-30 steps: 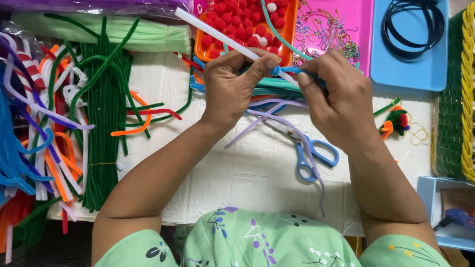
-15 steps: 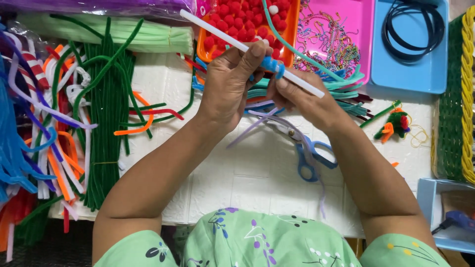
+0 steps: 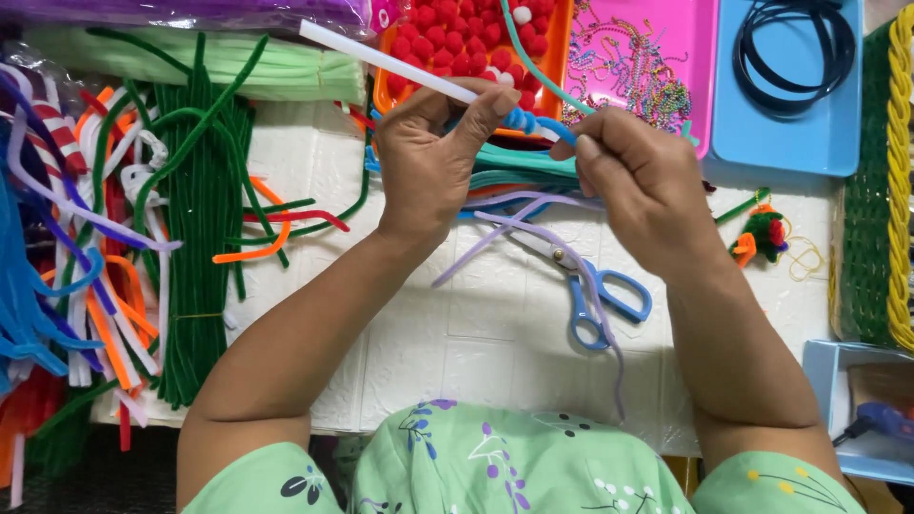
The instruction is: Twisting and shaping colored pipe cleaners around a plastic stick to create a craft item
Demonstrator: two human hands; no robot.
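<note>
3 shallow trays line the far edge of the table (image 3: pixel 476 333): an orange tray (image 3: pixel 562 48) filled with red pom-poms, a pink tray (image 3: pixel 700 57) with a tangle of fine beaded chains, and a blue tray (image 3: pixel 790 143) holding black rings. At the far left we see a clear purple-tinted package (image 3: pixel 190 14) lying flat, with a pale green bundle (image 3: pixel 238 71) just on its near side. A green woven basket (image 3: pixel 871 190) with a yellow braided rim stands at the right edge.

We see the left hand (image 3: pixel 428 162) closed around a white straw (image 3: pixel 381 62), thumb and fingers pinching it where it slants away to the far left. The right hand (image 3: pixel 638 181) is closed too, gripping a blue pipe cleaner (image 3: pixel 533 124) that coils around the straw between the 2 hands. Both hands are raised above the table, just near the orange tray.

Below them lie blue-handled scissors (image 3: pixel 595 290) and a lilac pipe cleaner (image 3: pixel 533 228). A heap of green, orange, white and blue pipe cleaners (image 3: pixel 124 257) fills the left side.
</note>
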